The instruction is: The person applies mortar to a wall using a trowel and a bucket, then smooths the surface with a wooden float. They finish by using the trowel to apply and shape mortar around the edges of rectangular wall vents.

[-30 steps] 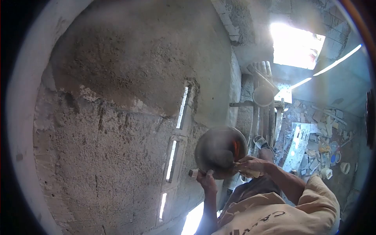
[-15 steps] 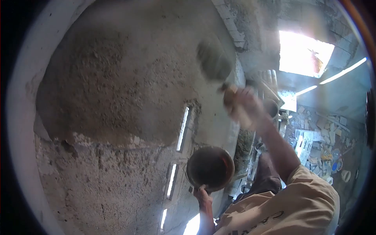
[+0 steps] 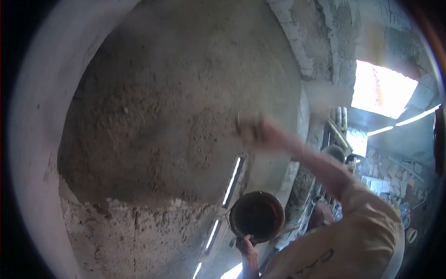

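Note:
My left hand [image 3: 247, 244] grips the near rim of a round dark bucket [image 3: 257, 216], which is tilted so that its inside faces the camera. Above it, my right hand [image 3: 269, 135] is stretched out in front of the rough plastered wall [image 3: 167, 107]. The fingers are closed round the handle of a trowel [image 3: 246, 130], which is smeared by motion; its blade is hard to make out. Fresh-looking darker plaster covers the upper wall, with a coarse, pitted surface below it.
Narrow bright slots [image 3: 232, 181] run down the wall beside the bucket. At the right are a bright opening [image 3: 383, 88], wooden poles [image 3: 341, 123], another bucket [image 3: 334, 152] and broken rubble [image 3: 399, 176] on the floor below.
My right hand has swung left and slightly down with the trowel, whose blade was visible before. The view has shifted, so the wall and bucket appear lower and further right.

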Demonstrator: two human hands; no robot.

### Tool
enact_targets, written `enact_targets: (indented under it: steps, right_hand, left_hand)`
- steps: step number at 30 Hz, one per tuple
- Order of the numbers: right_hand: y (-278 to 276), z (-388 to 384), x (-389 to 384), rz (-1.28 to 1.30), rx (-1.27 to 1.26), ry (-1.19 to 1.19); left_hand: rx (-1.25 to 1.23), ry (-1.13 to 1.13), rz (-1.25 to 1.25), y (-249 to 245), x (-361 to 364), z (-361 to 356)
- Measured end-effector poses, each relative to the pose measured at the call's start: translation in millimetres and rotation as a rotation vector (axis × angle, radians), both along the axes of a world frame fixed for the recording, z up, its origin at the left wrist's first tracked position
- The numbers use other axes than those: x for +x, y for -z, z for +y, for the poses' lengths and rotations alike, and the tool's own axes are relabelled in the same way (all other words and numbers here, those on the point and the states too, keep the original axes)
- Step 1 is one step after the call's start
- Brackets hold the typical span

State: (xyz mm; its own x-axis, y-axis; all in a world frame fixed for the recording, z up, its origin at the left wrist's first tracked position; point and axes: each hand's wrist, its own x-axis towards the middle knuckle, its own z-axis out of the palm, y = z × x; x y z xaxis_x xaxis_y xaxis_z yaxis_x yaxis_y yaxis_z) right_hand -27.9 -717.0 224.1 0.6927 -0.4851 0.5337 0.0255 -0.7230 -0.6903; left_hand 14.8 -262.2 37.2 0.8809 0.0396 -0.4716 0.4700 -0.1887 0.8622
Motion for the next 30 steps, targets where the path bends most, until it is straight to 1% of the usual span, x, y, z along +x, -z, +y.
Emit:
enact_targets:
  steps: [1, 2, 3, 4, 5, 6, 7, 8, 9, 11, 12, 13, 14, 15, 16, 17, 18, 19, 20, 22, 23, 24, 25, 27, 28, 30]
  right_hand:
    - [50.3, 34.0, 2.5, -0.070, 0.000, -0.135]
    - [92.4, 59.8, -12.3, 0.038, 0.038, -0.255]
    - [118.6, 84.2, -29.4, 0.244, 0.145, -0.273]
    - [142.9, 91.8, -42.2, 0.416, -0.137, -0.402]
    - [200.9, 105.8, -52.4, 0.588, -0.107, -0.509]
    - [245.1, 111.8, -57.7, 0.769, -0.070, -0.614]
    - [220.7, 112.1, -78.3, 0.799, 0.047, -0.462]
    - [207.8, 115.8, -90.8, 0.838, 0.096, -0.394]
    - [195.0, 119.5, -103.3, 0.875, 0.146, -0.326]
    - [223.4, 141.7, -107.1, 0.971, 0.100, -0.339]
    - [248.3, 153.9, -111.9, 0.814, 0.128, -0.298]
    - [233.6, 144.2, -114.9, 0.862, 0.159, -0.248]
    - [196.7, 126.5, -123.5, 0.919, 0.196, -0.205]
    - [172.4, 107.5, -132.1, 0.976, 0.225, -0.159]
    - [170.8, 91.7, -143.3, 0.928, 0.238, -0.029]
    - [191.9, 80.8, -149.8, 0.926, 0.277, -0.117]
    - [231.8, 75.2, -151.4, 0.919, 0.357, -0.269]
    - [262.7, 79.5, -159.8, 0.882, 0.484, -0.371]
    - [272.4, 82.6, -170.1, 0.828, 0.644, -0.421]
    - [283.9, 90.2, -194.8, 0.728, 1.013, -0.405]
    - [277.8, 91.0, -207.0, 0.671, 1.193, -0.388]
    - [270.2, 93.8, -219.3, 0.540, 1.119, -0.382]
    - [250.9, 96.6, -226.8, 0.402, 1.045, -0.376]
    - [223.0, 99.9, -230.5, 0.249, 1.024, -0.347]
    - [210.7, 103.0, -232.5, 0.241, 1.081, -0.330]
    - [208.9, 95.2, -236.8, 0.254, 1.294, -0.372]
  left_hand:
    - [-0.007, 0.013, 0.003, -2.9, -8.1, -19.0]
    - [0.029, 0.027, 0.059, 25.1, 3.0, -13.3]
    - [0.018, 0.028, 0.021, 26.7, 4.0, -27.4]
    - [0.009, 0.044, -0.012, 21.1, 0.5, -48.8]
    - [0.005, 0.059, -0.037, 14.0, -4.1, -65.1]
    - [0.027, 0.147, -0.027, 12.2, -1.3, -78.3]
    - [0.047, 0.231, -0.011, 11.2, -1.1, -89.4]
    - [0.070, 0.310, 0.005, 9.0, -3.9, -96.7]
    - [0.080, 0.409, -0.101, 7.3, -7.5, -107.9]
    - [0.085, 0.609, -0.326, 7.3, -13.2, -136.4]
    - [0.012, 0.537, -0.153, 11.5, -14.3, -146.3]
    - [-0.012, 0.597, -0.225, 19.9, -13.0, -154.7]
    - [-0.033, 0.653, -0.285, 32.5, -13.4, -157.0]
    - [-0.061, 0.707, -0.349, 46.3, -14.3, -160.8]
    - [0.015, 0.723, -0.409, 50.2, -20.1, -169.3]
    - [0.093, 0.735, -0.468, 53.2, -26.1, -178.3]
    - [0.133, 0.765, -0.547, 31.7, -41.5, -197.7]
    - [0.178, 0.797, -0.622, 12.5, -56.3, -209.7]
    - [0.268, 0.827, -0.474, 2.3, -66.0, -216.6]
    - [0.247, 0.827, -0.474, 11.5, -68.2, -215.8]
    - [0.232, 0.827, -0.474, 19.1, -69.0, -215.9]
    - [0.208, 0.839, -0.412, 25.6, -64.8, -212.2]
    - [0.094, 0.797, -0.346, 20.3, -64.5, -215.6]
    - [-0.125, 0.700, -0.210, 5.1, -66.6, -225.8]
    - [-0.032, 0.706, -0.059, 13.2, -57.9, -213.5]
    - [-0.163, 0.593, 0.033, 33.1, -53.7, -208.2]
